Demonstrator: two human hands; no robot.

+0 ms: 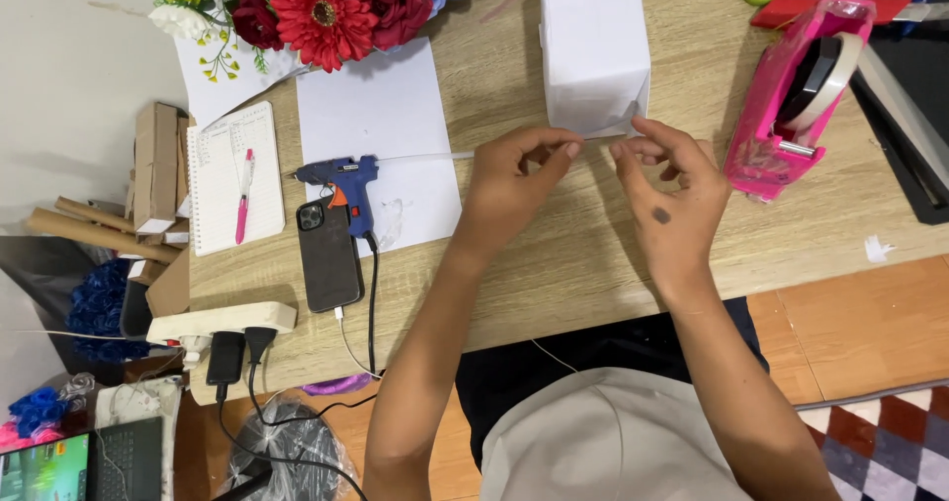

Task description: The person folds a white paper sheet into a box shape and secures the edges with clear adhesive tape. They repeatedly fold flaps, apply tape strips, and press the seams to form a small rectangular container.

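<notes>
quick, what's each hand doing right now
Left hand: pinched on a thin clear strip.
Right hand: fingers curled by the white box; hold unclear.

Paper, plastic and pale wood grain

The table (593,254) shows matt, light wood grain. The white box (591,41) is wrapped in smooth matt paper, as is the flat sheet (381,116). The tape dispenser (796,96) is glossy pink plastic; the glue gun (341,177) blue plastic; the phone (329,256) has a matt dark case.
</notes>
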